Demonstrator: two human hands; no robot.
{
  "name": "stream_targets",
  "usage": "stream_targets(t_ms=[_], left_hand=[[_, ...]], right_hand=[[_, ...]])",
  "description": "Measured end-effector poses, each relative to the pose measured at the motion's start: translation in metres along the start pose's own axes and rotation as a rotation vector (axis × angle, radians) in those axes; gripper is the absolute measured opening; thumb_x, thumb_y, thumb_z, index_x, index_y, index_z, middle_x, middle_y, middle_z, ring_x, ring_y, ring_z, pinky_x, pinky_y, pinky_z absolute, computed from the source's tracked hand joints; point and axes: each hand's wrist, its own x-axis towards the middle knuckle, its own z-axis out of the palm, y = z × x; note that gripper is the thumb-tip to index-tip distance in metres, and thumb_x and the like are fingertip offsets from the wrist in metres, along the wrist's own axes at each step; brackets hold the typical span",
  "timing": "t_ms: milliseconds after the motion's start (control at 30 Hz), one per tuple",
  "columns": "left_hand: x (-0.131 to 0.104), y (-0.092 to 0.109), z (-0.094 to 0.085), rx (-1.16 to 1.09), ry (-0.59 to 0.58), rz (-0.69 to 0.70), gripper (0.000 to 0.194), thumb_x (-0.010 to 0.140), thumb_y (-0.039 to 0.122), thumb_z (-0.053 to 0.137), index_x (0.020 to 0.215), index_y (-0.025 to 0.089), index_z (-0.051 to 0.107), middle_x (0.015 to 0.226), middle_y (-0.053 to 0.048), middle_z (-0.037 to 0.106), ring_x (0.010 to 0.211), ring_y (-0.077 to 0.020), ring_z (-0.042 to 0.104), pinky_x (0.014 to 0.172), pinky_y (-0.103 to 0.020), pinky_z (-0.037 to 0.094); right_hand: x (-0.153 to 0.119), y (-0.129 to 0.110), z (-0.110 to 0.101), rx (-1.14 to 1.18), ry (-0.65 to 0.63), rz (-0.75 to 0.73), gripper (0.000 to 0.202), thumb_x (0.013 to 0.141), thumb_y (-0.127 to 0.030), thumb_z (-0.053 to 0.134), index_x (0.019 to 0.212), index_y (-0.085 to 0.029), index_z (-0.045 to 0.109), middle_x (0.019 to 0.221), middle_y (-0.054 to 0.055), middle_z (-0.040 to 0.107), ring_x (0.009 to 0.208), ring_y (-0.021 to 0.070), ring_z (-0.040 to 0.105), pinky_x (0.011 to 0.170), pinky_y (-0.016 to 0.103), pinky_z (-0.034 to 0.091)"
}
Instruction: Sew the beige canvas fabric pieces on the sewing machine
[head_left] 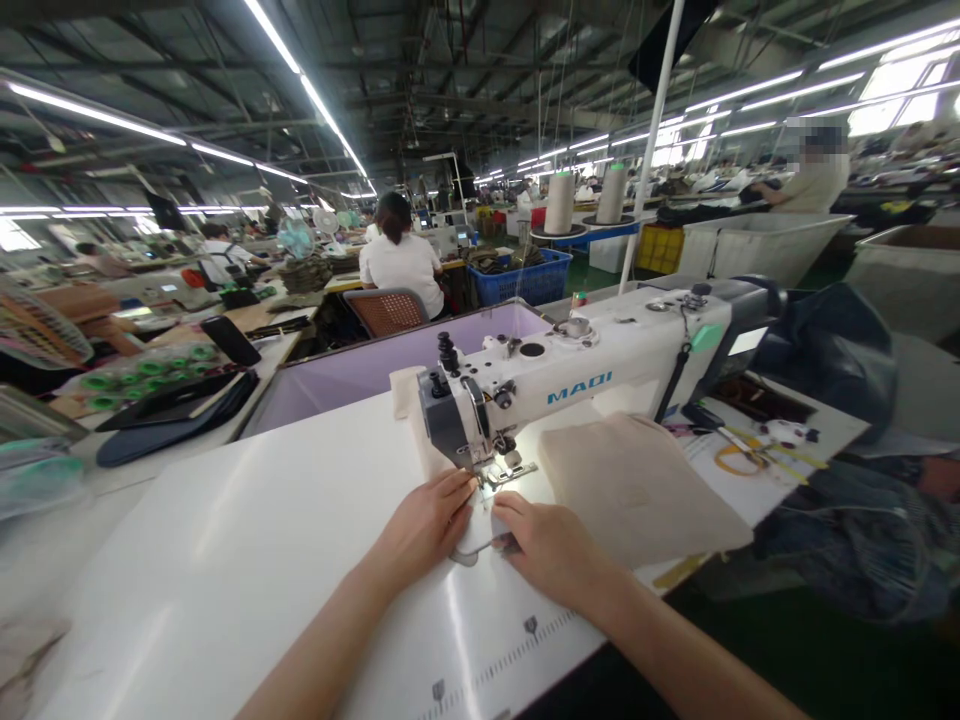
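A white sewing machine [600, 365] stands on the white table, with its needle area lit. My left hand [427, 525] is just left of the presser foot [491, 475], fingers bent and pressed together with the tips close to it. Across the metal plate, my right hand [547, 545] has its thumb and forefinger drawn together in front of the foot. What either hand grips, if anything, is too small or hidden to make out. Beige cloth [409, 400] lies behind the machine head. A folded beige fabric piece [637, 490] rests under the arm, right of my right hand.
Yellow-handled scissors [742, 455] lie at the table's right end. Behind the table is a lilac-lined bin [337, 375]. Thread cones [560, 203] stand above the machine. On the left table are green-ended spools [150, 375] and a dark pouch [180, 415]. A co-worker [405, 260] sits ahead.
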Motion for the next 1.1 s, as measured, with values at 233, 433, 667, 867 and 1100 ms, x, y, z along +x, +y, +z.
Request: stream_targets(t_ms=[233,433,667,867,1100], left_hand=[[-0.004,-0.001,0.007,0.027,0.062,-0.025,0.036,0.101,0.028,0.044,0.130,0.020,0.064,0.131,-0.011,0.067,0.119,-0.0263,0.064,0.103,-0.043,0.055],[-0.008,-0.004,0.014,0.050,0.072,-0.048,0.037,0.102,0.030,0.044,0.132,0.019,0.063,0.135,-0.011,0.066,0.124,-0.0271,0.061,0.107,-0.045,0.052],[-0.007,-0.005,0.013,0.067,0.054,-0.069,0.038,0.101,0.031,0.044,0.132,0.020,0.063,0.135,-0.011,0.066,0.123,-0.0282,0.061,0.106,-0.046,0.052],[-0.009,-0.006,0.016,0.105,0.061,-0.090,0.039,0.101,0.032,0.044,0.134,0.020,0.061,0.136,-0.011,0.065,0.127,-0.0288,0.058,0.108,-0.046,0.050],[-0.008,-0.001,0.012,0.145,0.076,-0.182,0.037,0.099,0.033,0.050,0.131,0.020,0.062,0.128,-0.011,0.068,0.120,-0.0318,0.059,0.100,-0.050,0.052]], right_hand=[[-0.006,0.001,0.004,0.018,-0.002,0.034,0.027,0.095,-0.024,0.054,0.121,-0.024,0.062,0.133,0.005,0.065,0.101,0.0238,0.070,0.083,0.032,0.052],[-0.007,0.002,0.007,0.025,0.025,0.025,0.029,0.095,-0.026,0.056,0.123,-0.024,0.062,0.135,0.005,0.064,0.101,0.0241,0.070,0.084,0.032,0.052],[-0.009,0.002,0.007,0.038,0.047,0.020,0.023,0.097,-0.027,0.055,0.119,-0.024,0.063,0.133,0.004,0.065,0.100,0.0231,0.070,0.083,0.032,0.052],[-0.008,0.002,0.011,0.034,0.057,0.015,0.021,0.097,-0.028,0.056,0.117,-0.023,0.063,0.135,0.004,0.065,0.099,0.0222,0.070,0.082,0.031,0.052],[-0.008,0.001,0.009,0.032,0.089,0.011,0.019,0.097,-0.027,0.056,0.114,-0.022,0.064,0.134,0.002,0.066,0.096,0.0223,0.072,0.078,0.031,0.053]])
